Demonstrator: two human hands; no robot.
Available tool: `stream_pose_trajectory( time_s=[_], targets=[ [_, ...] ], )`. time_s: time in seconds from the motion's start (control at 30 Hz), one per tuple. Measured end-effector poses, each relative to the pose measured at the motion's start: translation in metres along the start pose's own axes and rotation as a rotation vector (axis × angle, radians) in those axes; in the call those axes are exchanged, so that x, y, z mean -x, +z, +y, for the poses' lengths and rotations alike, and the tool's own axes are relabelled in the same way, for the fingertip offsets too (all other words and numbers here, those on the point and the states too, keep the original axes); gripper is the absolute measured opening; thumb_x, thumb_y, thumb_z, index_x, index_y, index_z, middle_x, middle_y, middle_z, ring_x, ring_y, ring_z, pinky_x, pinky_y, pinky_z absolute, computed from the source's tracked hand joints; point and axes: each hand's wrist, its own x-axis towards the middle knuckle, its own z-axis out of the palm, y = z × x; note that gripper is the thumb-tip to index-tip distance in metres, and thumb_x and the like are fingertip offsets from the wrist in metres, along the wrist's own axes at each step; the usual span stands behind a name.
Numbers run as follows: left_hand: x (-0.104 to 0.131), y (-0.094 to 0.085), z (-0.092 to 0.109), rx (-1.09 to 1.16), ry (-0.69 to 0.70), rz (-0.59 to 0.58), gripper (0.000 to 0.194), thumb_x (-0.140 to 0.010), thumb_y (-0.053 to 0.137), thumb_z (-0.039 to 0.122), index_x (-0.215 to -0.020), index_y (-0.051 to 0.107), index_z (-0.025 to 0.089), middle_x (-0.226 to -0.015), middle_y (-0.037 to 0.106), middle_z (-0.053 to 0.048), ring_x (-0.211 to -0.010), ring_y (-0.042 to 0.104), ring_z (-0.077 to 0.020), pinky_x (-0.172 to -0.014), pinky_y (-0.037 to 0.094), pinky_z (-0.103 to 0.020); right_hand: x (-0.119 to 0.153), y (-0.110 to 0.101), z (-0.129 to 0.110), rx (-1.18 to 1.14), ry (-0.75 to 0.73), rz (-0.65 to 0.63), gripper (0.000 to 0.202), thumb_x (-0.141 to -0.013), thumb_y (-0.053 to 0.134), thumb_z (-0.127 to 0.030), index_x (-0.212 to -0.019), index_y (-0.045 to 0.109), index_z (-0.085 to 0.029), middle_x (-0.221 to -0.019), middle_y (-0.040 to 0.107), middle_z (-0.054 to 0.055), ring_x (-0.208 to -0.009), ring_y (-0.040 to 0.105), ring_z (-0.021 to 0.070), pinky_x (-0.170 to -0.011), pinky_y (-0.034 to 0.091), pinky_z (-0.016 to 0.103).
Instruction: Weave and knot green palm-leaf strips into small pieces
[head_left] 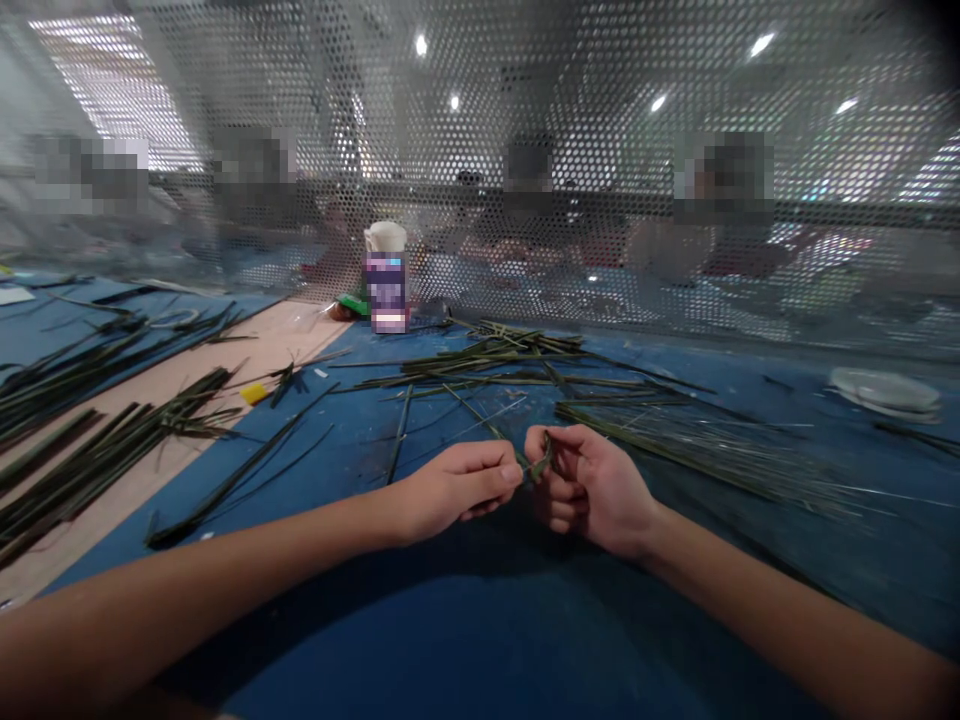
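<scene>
Both of my hands meet over the blue table, close in front of me. My left hand [476, 483] is closed, thumb pressed on the fingers, pinching a thin green leaf strip. Just to its right, my right hand [589, 485] is closed too, with its fingers curled round a folded part of the leaf strip [541, 462]. A short stretch of the strip shows between the two hands; the rest is hidden by my fingers. Behind my hands lies a loose heap of long green leaf strips [480, 365].
More leaf strips [112, 450] lie at the left on a pale board. A white-lidded bottle [388, 285] stands by the perforated metal screen [480, 220]. Thin pale fibres [720, 455] and a clear plastic lid [885, 393] lie to the right. A yellow piece [253, 393] is at left.
</scene>
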Motion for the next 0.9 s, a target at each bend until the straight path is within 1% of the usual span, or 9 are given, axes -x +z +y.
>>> stream_pose_trajectory(
  time_s=[0.2,0.27,0.4,0.53,0.57,0.67,0.73,0.83,0.9],
  targets=[
    [0.003,-0.005,0.001,-0.229,0.107,-0.018,0.036,-0.091,0.044,0.046,-0.069,0.043,0.018,-0.064,0.040,0.003,-0.058,0.035,-0.0088,-0.052,0.027,-0.023,0.002,-0.005,0.001,-0.054,0.038,-0.095,0.030,-0.082,0.037,-0.043,-0.066,0.049,-0.022,-0.039,0.020,-0.009,-0.033,0.012,0.0081,-0.035,0.018,0.021],
    [0.003,-0.005,0.000,-0.254,0.126,-0.001,0.035,-0.091,0.044,0.045,-0.069,0.044,0.018,-0.065,0.040,0.003,-0.059,0.036,-0.0091,-0.054,0.028,-0.023,0.003,-0.006,0.001,-0.079,0.038,-0.122,0.032,-0.083,0.038,-0.045,-0.064,0.050,-0.022,-0.040,0.021,-0.008,-0.032,0.014,0.0081,-0.035,0.019,0.021],
    [0.001,0.000,-0.005,-0.121,0.092,0.055,0.034,-0.091,0.045,0.046,-0.072,0.043,0.018,-0.065,0.038,0.004,-0.057,0.033,-0.0084,-0.050,0.026,-0.022,0.002,-0.006,0.001,-0.108,-0.017,-0.096,0.026,-0.083,0.048,-0.041,-0.067,0.051,-0.021,-0.042,0.019,-0.009,-0.036,0.010,0.0069,-0.036,0.016,0.020],
    [-0.002,0.003,-0.006,0.007,0.076,0.140,0.033,-0.090,0.047,0.047,-0.073,0.042,0.019,-0.064,0.039,0.004,-0.053,0.033,-0.0073,-0.046,0.025,-0.020,0.000,-0.002,0.004,-0.133,-0.027,-0.052,0.028,-0.086,0.048,-0.046,-0.072,0.050,-0.021,-0.043,0.016,-0.010,-0.037,0.008,0.0067,-0.037,0.014,0.020],
    [-0.003,0.003,-0.006,0.017,0.079,0.170,0.033,-0.090,0.047,0.047,-0.073,0.042,0.019,-0.063,0.039,0.005,-0.052,0.033,-0.0069,-0.045,0.025,-0.020,0.000,0.000,0.005,-0.143,-0.027,-0.049,0.026,-0.085,0.050,-0.044,-0.073,0.050,-0.021,-0.043,0.017,-0.010,-0.037,0.009,0.0067,-0.038,0.014,0.020],
    [-0.005,0.003,-0.003,0.052,0.082,0.250,0.033,-0.089,0.047,0.046,-0.072,0.043,0.018,-0.063,0.041,0.005,-0.050,0.035,-0.0057,-0.044,0.026,-0.019,0.000,0.006,0.011,-0.139,-0.054,-0.053,0.014,-0.078,0.058,-0.031,-0.075,0.048,-0.021,-0.044,0.019,-0.011,-0.038,0.011,0.0062,-0.039,0.015,0.021],
    [-0.006,0.003,-0.002,0.077,0.077,0.284,0.033,-0.089,0.048,0.046,-0.073,0.043,0.018,-0.063,0.041,0.005,-0.049,0.036,-0.0051,-0.044,0.027,-0.018,-0.001,0.010,0.014,-0.094,-0.077,-0.038,0.016,-0.077,0.061,-0.028,-0.076,0.047,-0.021,-0.043,0.020,-0.012,-0.037,0.011,0.0051,-0.039,0.015,0.020],
    [-0.008,0.003,-0.002,0.095,0.070,0.319,0.033,-0.089,0.049,0.046,-0.073,0.043,0.017,-0.063,0.043,0.005,-0.048,0.037,-0.0040,-0.043,0.026,-0.017,-0.004,0.014,0.017,0.021,-0.095,0.027,0.027,-0.078,0.065,-0.036,-0.078,0.042,-0.022,-0.043,0.024,-0.014,-0.036,0.010,0.0039,-0.038,0.013,0.019],
    [-0.009,0.002,-0.002,0.106,0.060,0.338,0.032,-0.089,0.048,0.044,-0.073,0.043,0.017,-0.063,0.043,0.006,-0.046,0.034,-0.0030,-0.042,0.024,-0.017,-0.007,0.016,0.019,0.154,-0.073,0.069,0.034,-0.077,0.066,-0.043,-0.078,0.039,-0.023,-0.043,0.025,-0.015,-0.036,0.010,0.0038,-0.037,0.012,0.018]
  ],
)
